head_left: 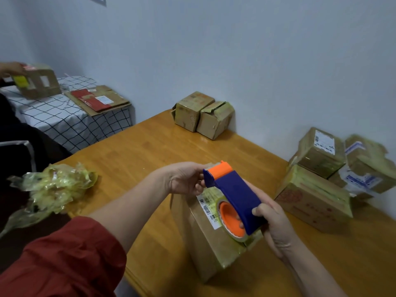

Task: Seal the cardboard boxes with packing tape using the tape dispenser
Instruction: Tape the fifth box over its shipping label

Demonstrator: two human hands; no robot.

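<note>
Right hand [276, 221] is wrapped round the blue body of the tape dispenser [233, 189]; left hand [184, 179] is curled on its orange front end, tape end not discernible. Dispenser is held just above the cardboard box [212, 254] on the table [139, 146]. Tape end should be freed, laid on the seam and pressed flat before pulling.

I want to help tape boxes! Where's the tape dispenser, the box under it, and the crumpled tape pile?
tape dispenser [235, 189]: head view, its blue body.
box [205, 249]: head view, its brown side.
crumpled tape pile [55, 185]: head view, its middle.
</note>
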